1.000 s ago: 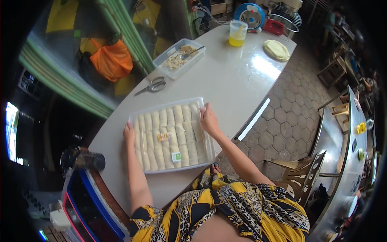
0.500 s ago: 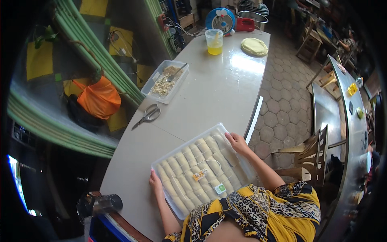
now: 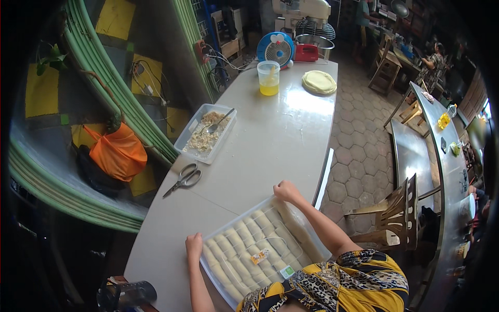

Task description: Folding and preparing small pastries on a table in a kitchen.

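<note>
A wide, shallow plastic container (image 3: 300,234) with a see-through lid lies in front of me, its near edge against my patterned clothing. Through the lid show rows of pale, rolled pastries (image 3: 241,244); two small labels sit on top. My left hand (image 3: 194,245) is closed at the container's far left corner. At the far right corner, my right hand (image 3: 285,191) is closed on the rim. The fingertips of both hands are hidden, so whether they grip the lid alone or the box too cannot be seen.
Beyond lie scissors (image 3: 183,180), a tub of crumbly filling (image 3: 207,134) with a spoon, a cup of yellow liquid (image 3: 268,79), a stack of pale round wrappers (image 3: 319,82) and a blue fan (image 3: 276,50). A dark jar (image 3: 127,295) stands lower left, a chair (image 3: 387,213) right. Other people are further back.
My view has tilted up, so things on the table appear lower. Both hands have moved toward the container's far corners and their fingers are more curled. The container sits closer to my body.
</note>
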`<action>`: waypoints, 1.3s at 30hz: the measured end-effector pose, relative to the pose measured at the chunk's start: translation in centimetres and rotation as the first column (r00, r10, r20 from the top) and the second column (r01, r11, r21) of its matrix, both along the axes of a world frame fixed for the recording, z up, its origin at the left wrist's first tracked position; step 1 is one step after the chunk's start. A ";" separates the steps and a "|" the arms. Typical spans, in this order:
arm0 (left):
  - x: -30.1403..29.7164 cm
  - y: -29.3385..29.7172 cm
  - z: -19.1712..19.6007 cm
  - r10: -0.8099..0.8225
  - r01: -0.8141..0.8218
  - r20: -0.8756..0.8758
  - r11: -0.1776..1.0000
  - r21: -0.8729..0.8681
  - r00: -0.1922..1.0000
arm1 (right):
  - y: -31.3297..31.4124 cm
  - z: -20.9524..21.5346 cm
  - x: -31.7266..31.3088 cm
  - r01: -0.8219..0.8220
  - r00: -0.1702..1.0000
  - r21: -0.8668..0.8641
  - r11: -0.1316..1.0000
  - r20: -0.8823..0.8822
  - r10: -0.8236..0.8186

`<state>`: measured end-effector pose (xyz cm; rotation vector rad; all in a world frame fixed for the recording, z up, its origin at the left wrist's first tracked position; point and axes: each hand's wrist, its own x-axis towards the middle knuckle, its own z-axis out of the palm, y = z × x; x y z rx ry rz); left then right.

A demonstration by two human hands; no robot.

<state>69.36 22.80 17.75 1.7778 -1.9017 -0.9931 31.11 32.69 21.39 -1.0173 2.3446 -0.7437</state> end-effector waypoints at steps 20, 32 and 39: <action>2.4 13.5 1.0 0.288 -0.310 -0.237 0.949 -0.057 0.928 | 13.7 1.7 1.8 0.082 0.977 -0.218 0.973 0.212 -0.034; -18.5 10.8 6.0 0.027 -0.084 -0.246 0.971 -0.223 0.969 | 20.5 4.4 -15.1 0.360 0.915 -0.404 0.841 0.330 -0.234; -43.4 10.9 9.3 -0.181 0.103 -0.335 0.966 -0.238 0.925 | 27.1 9.5 -33.3 0.542 0.838 -0.509 0.668 0.268 -0.475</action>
